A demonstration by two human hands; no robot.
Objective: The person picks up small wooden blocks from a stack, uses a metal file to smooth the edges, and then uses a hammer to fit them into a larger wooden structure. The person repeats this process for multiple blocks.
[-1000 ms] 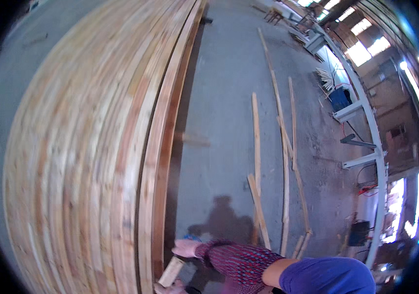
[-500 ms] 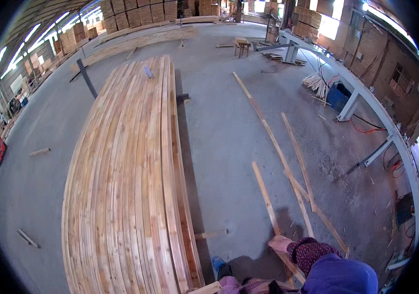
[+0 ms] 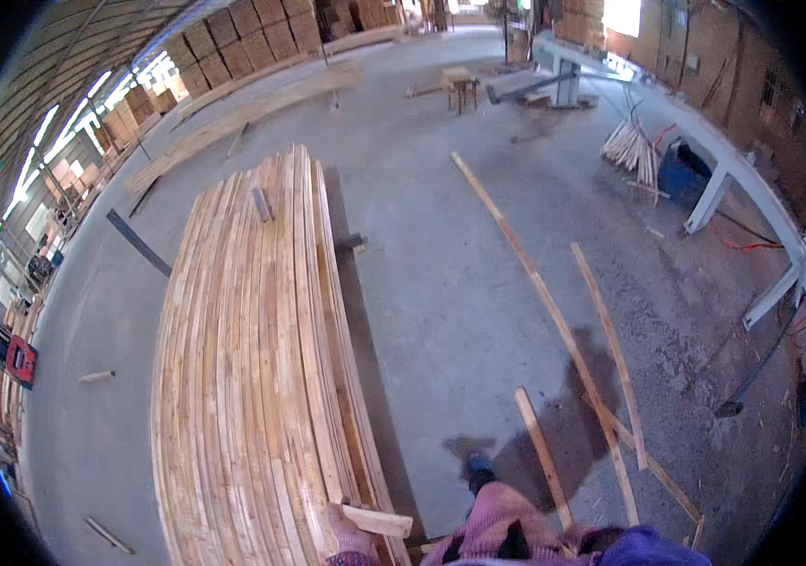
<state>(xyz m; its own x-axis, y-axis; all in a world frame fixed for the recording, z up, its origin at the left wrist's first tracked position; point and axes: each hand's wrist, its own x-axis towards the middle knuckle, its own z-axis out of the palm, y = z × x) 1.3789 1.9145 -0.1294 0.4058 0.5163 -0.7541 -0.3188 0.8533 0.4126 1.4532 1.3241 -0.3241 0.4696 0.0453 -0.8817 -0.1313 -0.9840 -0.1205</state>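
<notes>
While the left hand (image 3: 350,539) grips the left end of a short wooden block (image 3: 384,523), that block sits over the right edge of the long plank stack (image 3: 242,368), near end. Right hand indistinct at lower edge, can't tell its grip. Loose wooden strips (image 3: 544,459) lie on the concrete floor (image 3: 431,330) right of the stack; blue shoe (image 3: 479,462) between. Small block (image 3: 261,205) on stack's far end.

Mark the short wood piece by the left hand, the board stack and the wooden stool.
Short wood piece (image 3: 382,522): head view, on its broad face.
Board stack (image 3: 238,377): head view, on its top boards.
Wooden stool (image 3: 460,82): head view, on its seat.
</notes>
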